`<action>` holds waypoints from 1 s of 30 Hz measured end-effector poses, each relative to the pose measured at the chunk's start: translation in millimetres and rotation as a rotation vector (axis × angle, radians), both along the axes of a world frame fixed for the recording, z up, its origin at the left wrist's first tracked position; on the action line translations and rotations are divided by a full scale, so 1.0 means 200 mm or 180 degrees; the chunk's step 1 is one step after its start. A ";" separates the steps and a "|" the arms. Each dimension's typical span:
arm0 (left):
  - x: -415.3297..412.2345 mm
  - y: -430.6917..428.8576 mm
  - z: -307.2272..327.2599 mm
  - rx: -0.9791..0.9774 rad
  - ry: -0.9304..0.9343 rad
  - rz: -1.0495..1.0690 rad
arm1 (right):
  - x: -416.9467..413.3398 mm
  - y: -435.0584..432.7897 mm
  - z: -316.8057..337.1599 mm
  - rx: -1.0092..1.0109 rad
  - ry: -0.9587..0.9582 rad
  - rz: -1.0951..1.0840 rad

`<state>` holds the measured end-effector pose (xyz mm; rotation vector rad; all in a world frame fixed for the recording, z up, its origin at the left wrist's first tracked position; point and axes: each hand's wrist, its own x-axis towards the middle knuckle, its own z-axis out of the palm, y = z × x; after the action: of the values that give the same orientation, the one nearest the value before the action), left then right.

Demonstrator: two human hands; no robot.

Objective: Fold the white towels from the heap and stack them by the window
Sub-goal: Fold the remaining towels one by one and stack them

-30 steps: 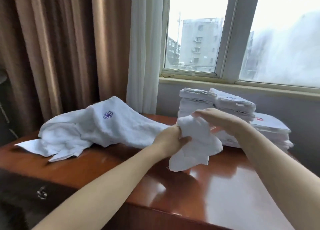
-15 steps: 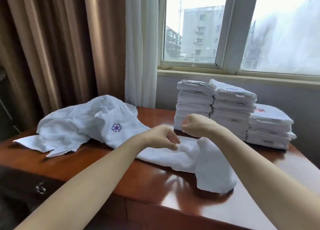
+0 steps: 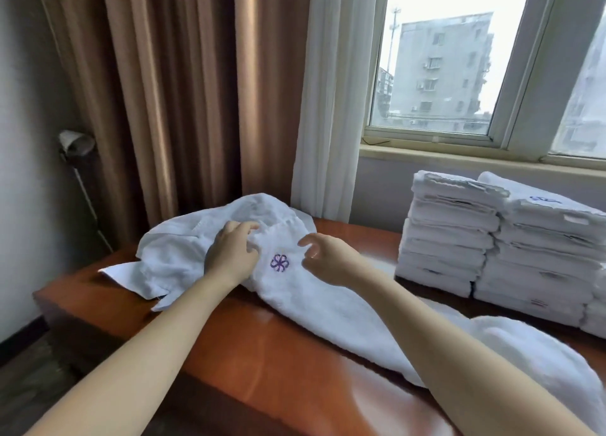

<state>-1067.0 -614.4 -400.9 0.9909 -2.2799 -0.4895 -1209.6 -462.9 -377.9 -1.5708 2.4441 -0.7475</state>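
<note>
While the stack (image 3: 452, 235) stood under the window (image 3: 439, 74), the heap (image 3: 170, 248) lay on the table (image 3: 262, 353) well to the left of it. One towel (image 3: 328, 304) trailed out of that heap and ran across in front of the stack.

The left hand (image 3: 231, 258) sat at the towel's far end from the stack, fingers curled into the cloth and seemingly pinching a fold beside the emblem (image 3: 279, 262). The right hand (image 3: 331, 261) hovered between that hand and the stack, fingers bent and spread, thumb apart, holding nothing. Whether its tips touched the cloth could not be told.

The towel looked soft, limp and light, and likely to sag and bunch rather than slip. It seemed best taken by two corners or along a hem, hands apart, so that it would hang flat. A grip in mid-cloth would probably lift a bundle and might drag the heap along. The corners at the heap end were buried in folds and would need finding first.
</note>
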 end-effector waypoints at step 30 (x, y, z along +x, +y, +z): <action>-0.58 0.32 -0.11 0.1945 0.1121 -0.2413 | -0.22 0.35 0.12 -0.2493 -0.0968 -0.1523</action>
<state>-1183.5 -550.7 -422.9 0.1914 -2.1391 -1.6028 -1254.5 -393.1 -354.7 -0.8758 2.4243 -2.0387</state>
